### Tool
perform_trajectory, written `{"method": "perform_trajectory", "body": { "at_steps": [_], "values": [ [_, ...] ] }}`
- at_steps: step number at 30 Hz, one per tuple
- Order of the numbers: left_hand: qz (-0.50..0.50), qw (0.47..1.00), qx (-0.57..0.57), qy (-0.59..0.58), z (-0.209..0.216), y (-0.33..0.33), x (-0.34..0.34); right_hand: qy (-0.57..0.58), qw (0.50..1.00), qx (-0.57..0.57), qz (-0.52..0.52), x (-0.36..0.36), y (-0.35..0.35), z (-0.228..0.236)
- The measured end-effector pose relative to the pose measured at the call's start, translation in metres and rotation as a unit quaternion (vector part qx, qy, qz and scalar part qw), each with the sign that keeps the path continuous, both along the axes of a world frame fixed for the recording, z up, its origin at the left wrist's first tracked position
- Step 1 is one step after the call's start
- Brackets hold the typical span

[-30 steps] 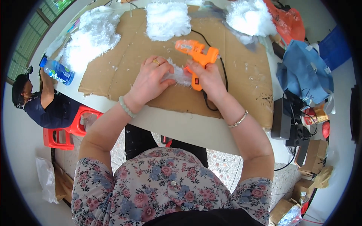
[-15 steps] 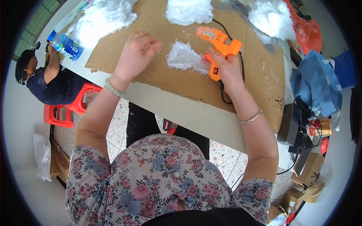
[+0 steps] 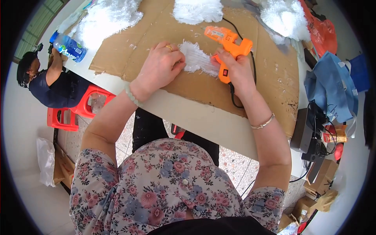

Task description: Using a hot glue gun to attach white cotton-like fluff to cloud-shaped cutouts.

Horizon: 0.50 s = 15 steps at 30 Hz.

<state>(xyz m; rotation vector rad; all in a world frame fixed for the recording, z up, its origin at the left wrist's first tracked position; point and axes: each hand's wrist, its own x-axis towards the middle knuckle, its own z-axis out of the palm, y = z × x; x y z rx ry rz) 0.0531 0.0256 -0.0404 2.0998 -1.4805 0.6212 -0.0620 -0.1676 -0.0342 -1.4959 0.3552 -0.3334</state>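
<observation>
An orange glue gun is gripped in my right hand, its nozzle pointing to the far left and its cord hanging from the handle. Below the gun, a small white fringed fabric piece lies on the cardboard sheet. My left hand is closed at the left edge of this piece, thumb and fingers pinched together on it. The fingertips hide that edge. At its other end, the fabric reaches my right fingers and the gun's handle.
White fluffy piles lie at the far left, far middle and far right. A blue-capped bottle rests at the table's left edge, near a seated person. Blue cloth and a black box are at right.
My left hand has moved right and toward the fabric piece, from hovering beside it to pinching its left edge. The right hand and glue gun have hardly shifted.
</observation>
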Motion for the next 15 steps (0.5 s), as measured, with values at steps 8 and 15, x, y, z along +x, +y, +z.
{"method": "perform_trajectory", "body": {
  "at_steps": [8,15],
  "values": [
    [-0.038,0.997,0.058,-0.017,0.011,-0.01,0.0,-0.028,0.999,0.031,0.001,-0.002,0.002,-0.01],
    [-0.069,0.982,0.141,-0.108,0.022,-0.023,-0.001,-0.031,0.999,0.008,0.003,-0.006,0.003,-0.01]
  ]
}}
